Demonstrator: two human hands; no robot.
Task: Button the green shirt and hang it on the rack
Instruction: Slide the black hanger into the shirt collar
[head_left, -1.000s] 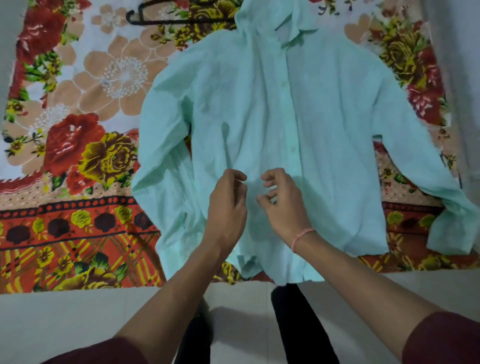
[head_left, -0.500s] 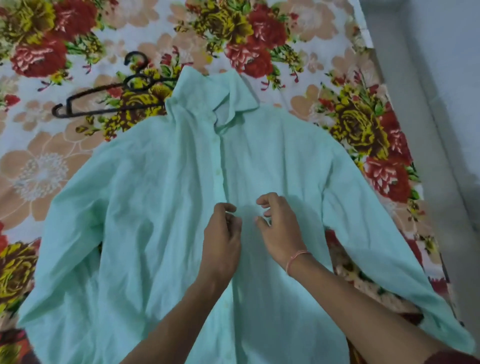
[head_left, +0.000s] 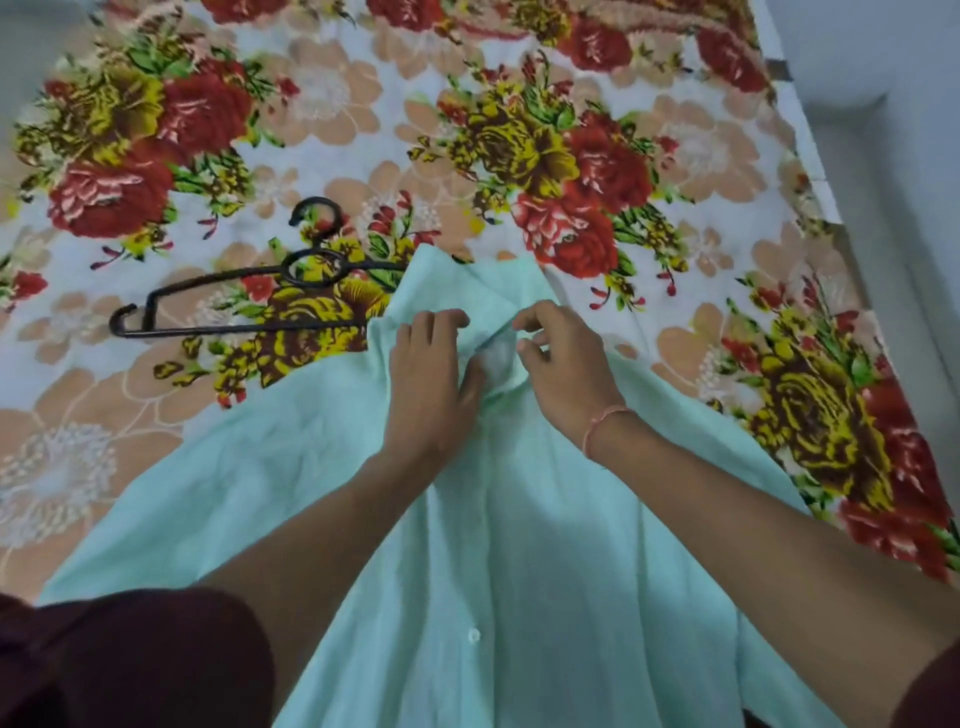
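Note:
The pale green shirt (head_left: 519, 519) lies flat on a flowered bedsheet, collar pointing away from me. My left hand (head_left: 431, 384) rests on the left collar side, fingers pinching the fabric at the neck opening. My right hand (head_left: 563, 364), with a pink thread at the wrist, grips the right collar edge. The two hands sit close together at the top of the placket. One white button (head_left: 474, 635) shows lower on the placket. A black hanger (head_left: 228, 301) lies on the sheet left of the collar, its right end tucked under the shirt.
The flowered bedsheet (head_left: 597, 156) covers the whole bed. The bed's right edge (head_left: 810, 156) runs along a grey wall and floor strip. My dark maroon sleeves fill the lower corners.
Both hands moved up the placket from the chest area to the collar. The camera has leaned forward, so the hanger and upper bed come into view.

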